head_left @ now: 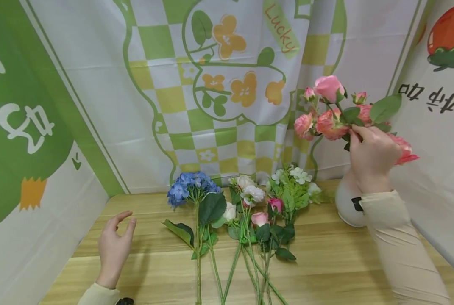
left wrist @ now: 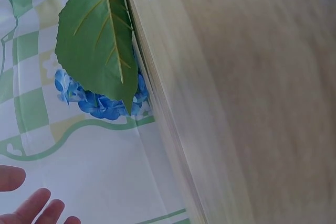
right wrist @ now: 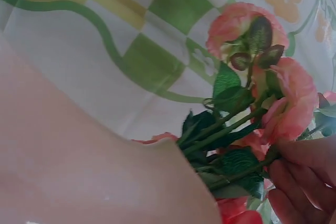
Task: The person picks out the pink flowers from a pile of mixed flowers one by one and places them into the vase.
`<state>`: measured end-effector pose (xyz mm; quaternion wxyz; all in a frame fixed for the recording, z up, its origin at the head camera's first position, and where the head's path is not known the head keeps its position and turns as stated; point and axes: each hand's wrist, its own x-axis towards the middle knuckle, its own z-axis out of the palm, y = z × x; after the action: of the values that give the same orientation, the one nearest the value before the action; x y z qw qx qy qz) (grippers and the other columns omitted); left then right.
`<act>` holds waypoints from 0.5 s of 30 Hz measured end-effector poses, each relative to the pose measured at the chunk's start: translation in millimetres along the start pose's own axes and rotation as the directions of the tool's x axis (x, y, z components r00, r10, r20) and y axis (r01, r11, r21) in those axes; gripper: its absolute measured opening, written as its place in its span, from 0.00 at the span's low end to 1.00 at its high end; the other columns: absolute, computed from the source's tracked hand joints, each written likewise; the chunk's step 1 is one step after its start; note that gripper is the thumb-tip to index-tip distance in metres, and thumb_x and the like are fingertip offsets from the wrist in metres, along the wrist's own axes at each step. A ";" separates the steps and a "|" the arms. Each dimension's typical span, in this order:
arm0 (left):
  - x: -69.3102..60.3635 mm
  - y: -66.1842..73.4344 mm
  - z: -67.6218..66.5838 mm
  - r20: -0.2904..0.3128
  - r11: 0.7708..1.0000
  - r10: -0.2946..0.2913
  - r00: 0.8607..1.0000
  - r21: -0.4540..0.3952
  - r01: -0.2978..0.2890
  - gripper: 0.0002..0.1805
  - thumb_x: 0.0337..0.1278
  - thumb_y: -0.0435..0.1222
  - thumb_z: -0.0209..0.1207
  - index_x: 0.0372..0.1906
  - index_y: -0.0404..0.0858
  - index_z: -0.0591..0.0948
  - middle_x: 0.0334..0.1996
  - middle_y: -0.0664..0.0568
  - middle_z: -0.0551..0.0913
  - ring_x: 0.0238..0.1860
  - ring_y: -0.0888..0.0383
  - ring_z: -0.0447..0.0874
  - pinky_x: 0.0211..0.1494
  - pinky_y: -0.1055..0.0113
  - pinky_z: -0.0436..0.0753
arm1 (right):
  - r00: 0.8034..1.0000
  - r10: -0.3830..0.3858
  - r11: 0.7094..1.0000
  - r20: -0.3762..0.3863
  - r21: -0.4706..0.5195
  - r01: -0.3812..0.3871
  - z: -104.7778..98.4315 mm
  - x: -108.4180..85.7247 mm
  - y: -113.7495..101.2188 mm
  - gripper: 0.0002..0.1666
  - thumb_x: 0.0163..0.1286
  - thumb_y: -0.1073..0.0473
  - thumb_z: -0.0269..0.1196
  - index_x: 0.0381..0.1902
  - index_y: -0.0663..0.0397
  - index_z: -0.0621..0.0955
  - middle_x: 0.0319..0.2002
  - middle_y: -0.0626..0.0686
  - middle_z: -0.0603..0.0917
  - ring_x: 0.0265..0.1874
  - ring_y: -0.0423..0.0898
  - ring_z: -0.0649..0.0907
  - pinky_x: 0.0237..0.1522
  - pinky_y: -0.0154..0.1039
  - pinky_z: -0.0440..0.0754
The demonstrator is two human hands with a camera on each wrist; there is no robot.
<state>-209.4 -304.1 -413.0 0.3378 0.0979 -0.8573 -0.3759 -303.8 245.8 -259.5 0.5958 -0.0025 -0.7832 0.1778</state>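
My right hand point(head_left: 375, 154) pinches a stem among pink flowers point(head_left: 331, 125) above a pale vase point(head_left: 349, 201) at the table's right. In the right wrist view, fingers point(right wrist: 302, 182) hold a green stem beside a pink bloom point(right wrist: 289, 100), and several stems run down behind the rim of the vase point(right wrist: 105, 156). My left hand point(head_left: 115, 248) hovers over the table's left side, fingers apart and slightly bent, holding nothing. A blue hydrangea point(head_left: 190, 186) lies to its right; the left wrist view shows its large leaf point(left wrist: 97, 45) and blue petals point(left wrist: 105, 106).
White roses point(head_left: 252, 194), a pink rose point(head_left: 260, 218) and white-green sprays point(head_left: 295, 186) lie in the middle of the wooden table point(head_left: 162, 275), stems toward the front edge. A patterned cloth point(head_left: 227, 135) hangs behind, with printed panels at both sides.
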 end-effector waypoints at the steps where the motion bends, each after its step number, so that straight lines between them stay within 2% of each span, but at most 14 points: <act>1: 0.0 0.0 -0.1 0.000 1.000 0.000 1.000 -0.002 0.000 0.16 0.62 0.36 0.58 0.51 0.32 0.79 0.55 0.38 0.78 0.57 0.42 0.74 0.54 0.59 0.67 | 1.000 0.000 1.000 -0.005 -0.003 0.000 0.1 -0.7 0.9 0.12 0.67 0.58 0.60 0.36 0.58 0.88 0.34 0.60 0.87 0.28 0.61 0.84 0.19 0.54 0.64; 7: 0.6 0.3 -0.3 0.010 1.000 -0.003 1.000 -0.013 0.004 0.17 0.63 0.37 0.57 0.52 0.32 0.79 0.55 0.37 0.77 0.58 0.41 0.73 0.56 0.53 0.68 | 1.000 0.002 0.999 -0.020 -0.043 -0.003 0.7 -3.8 6.6 0.11 0.66 0.58 0.61 0.35 0.58 0.88 0.31 0.60 0.87 0.23 0.62 0.82 0.17 0.53 0.62; 15: 1.1 -2.4 -3.7 0.047 0.999 -0.050 0.998 -0.003 0.050 0.18 0.64 0.39 0.56 0.54 0.35 0.78 0.58 0.39 0.76 0.61 0.37 0.70 0.60 0.42 0.68 | 0.999 0.026 0.995 0.032 -0.094 -0.023 1.3 -5.7 15.9 0.13 0.67 0.56 0.60 0.37 0.60 0.87 0.31 0.63 0.86 0.23 0.65 0.80 0.16 0.53 0.59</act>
<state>-208.0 -308.3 -412.3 0.3084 0.1099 -0.8614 -0.3884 -306.8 259.1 -269.6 0.5795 -0.0369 -0.8005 0.1482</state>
